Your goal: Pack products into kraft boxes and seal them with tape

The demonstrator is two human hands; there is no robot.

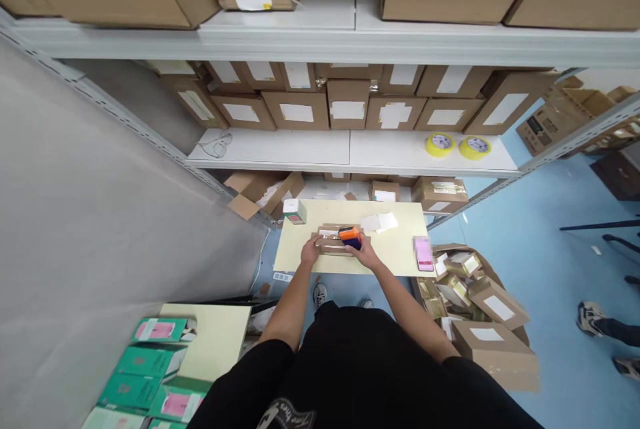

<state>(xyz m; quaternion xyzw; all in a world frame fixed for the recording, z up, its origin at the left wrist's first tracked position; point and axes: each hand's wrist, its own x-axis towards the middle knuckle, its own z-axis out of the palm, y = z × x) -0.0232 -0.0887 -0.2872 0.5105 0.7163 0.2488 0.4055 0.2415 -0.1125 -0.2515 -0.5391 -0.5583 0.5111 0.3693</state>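
Observation:
My left hand grips the left end of a small open cardboard box on the cream table. Its flaps are raised, and something whitish and shiny shows inside. In my right hand is an orange and dark-blue block-shaped object, held over the right part of the box. Its exact kind is too small to make out. Behind the box lies a crumpled white paper. A white and green carton stands at the table's back left corner, and a pink-screened phone lies at the right edge.
Shelving in front holds cardboard boxes and two yellow tape rolls. A large container of parcels stands right of the table. Green cartons lie on a side table at lower left. Another person's feet show at far right.

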